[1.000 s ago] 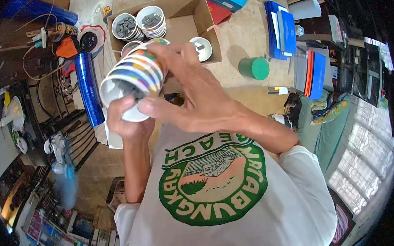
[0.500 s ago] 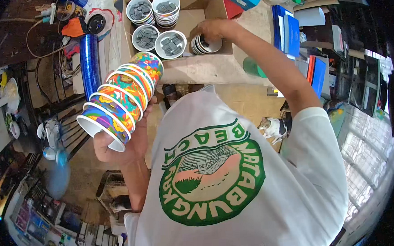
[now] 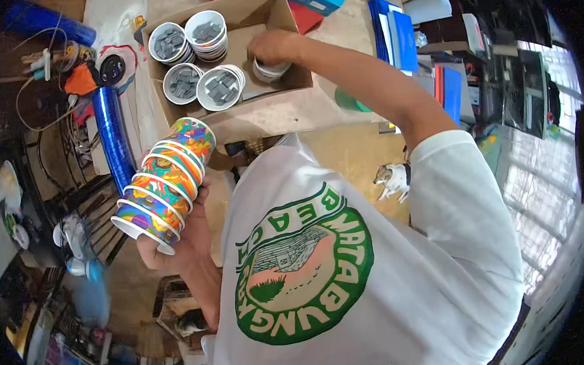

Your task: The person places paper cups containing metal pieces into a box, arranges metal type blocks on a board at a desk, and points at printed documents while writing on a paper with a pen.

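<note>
Gripping a tall stack of bright, swirl-patterned cups (image 3: 165,180), the left hand (image 3: 187,246) is curling its fingers around the underside, and its thumb is hooking over the white rim at the near end! That stack is tilting through the air in front of the cardboard box (image 3: 255,14), its far end pointing up toward the box and its near mouth facing down and leftward.

Over on the other side, the right hand (image 3: 270,48) is sitting inside the box at its right end, right over a white cup (image 3: 270,71); the fingers are blurring, so whether they are open or closing on it, I cannot tell. To its left, four filled cups (image 3: 219,88) are standing in a cluster, all showing flat grey pieces (image 3: 206,31) at their tops. A shiny blue roll (image 3: 112,140) is lying just left of the held stack, and a green container (image 3: 350,100) is peeking out beside the right forearm.
</note>
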The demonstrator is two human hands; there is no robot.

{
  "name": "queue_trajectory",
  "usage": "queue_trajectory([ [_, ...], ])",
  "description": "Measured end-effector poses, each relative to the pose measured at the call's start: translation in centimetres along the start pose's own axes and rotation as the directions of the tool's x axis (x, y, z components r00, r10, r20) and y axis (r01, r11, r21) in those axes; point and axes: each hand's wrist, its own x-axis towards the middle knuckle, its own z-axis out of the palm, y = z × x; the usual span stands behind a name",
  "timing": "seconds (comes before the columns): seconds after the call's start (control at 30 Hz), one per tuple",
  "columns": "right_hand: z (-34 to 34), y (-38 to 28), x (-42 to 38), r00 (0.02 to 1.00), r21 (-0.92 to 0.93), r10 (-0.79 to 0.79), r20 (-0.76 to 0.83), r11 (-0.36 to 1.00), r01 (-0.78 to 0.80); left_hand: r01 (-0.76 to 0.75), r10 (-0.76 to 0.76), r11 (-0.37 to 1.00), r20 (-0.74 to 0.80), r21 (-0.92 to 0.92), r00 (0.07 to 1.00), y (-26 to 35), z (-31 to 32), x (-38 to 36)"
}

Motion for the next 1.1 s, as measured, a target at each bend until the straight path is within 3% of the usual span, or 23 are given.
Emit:
queue_trajectory([
  [0.13,-8.4,-1.2,0.1,0.988,0.007,0.155,0.01,0.988,-0.155,0.052,-0.052,0.999,0.035,-0.012,0.998,0.6,0.8,0.7],
  [0.2,-9.4,-1.0,0.2,0.977,0.007,0.214,0.004,0.977,-0.214,0.068,-0.067,0.998,0.059,-0.013,0.996,0.5,1.4,1.1],
  [0.33,-7.5,0.4,1.0,0.948,-0.191,0.009,-0.319,0.979,-0.073,0.108,-0.108,0.994,-0.051,0.001,0.993,0.0,3.1,1.2],
  [0.37,-8.0,0.4,0.9,0.949,-0.197,0.003,-0.314,0.978,-0.068,0.106,-0.106,0.994,-0.054,-0.007,0.993,-0.2,3.0,1.4],
  [0.47,-9.8,-1.0,-0.3,0.813,-0.198,-0.031,-0.581,0.975,-0.104,0.116,-0.115,0.993,0.021,-0.029,0.993,-0.5,1.8,1.2],
  [0.57,-11.3,-3.0,-2.3,0.594,-0.181,-0.059,-0.803,0.972,-0.149,0.125,-0.122,0.991,0.067,-0.044,0.99,-0.6,1.1,1.5],
  [0.6,-10.9,-4.2,-3.0,0.589,-0.183,-0.064,-0.805,0.972,-0.145,0.134,-0.129,0.989,0.089,-0.055,0.988,-0.7,0.9,1.7],
  [0.67,-8.7,-6.6,-4.0,0.78,0.073,0.012,-0.625,0.996,0.043,0.157,-0.146,0.985,0.138,-0.071,0.98,-0.7,0.6,2.0],
  [0.87,-4.0,-3.7,1.5,0.875,0.201,0.192,-0.443,0.973,-0.112,0.197,-0.186,0.976,-0.112,0.096,0.976,0.1,4.5,2.6],
  [1.0,0.6,-4.3,3.6,0.922,0.272,0.305,-0.239,0.933,-0.238,0.215,-0.217,0.976,0.135,0.026,0.967,0.0,2.4,2.6],
  [1.03,-0.1,-4.8,3.2,0.924,0.275,0.302,-0.236,0.932,-0.235,0.216,-0.217,0.976,0.129,0.027,0.968,0.0,2.2,2.5],
  [1.1,-5.1,-6.2,0.5,0.932,0.741,0.336,0.137,0.589,-0.322,0.212,-0.216,0.976,0.121,0.048,0.969,-0.2,1.8,2.3],
])
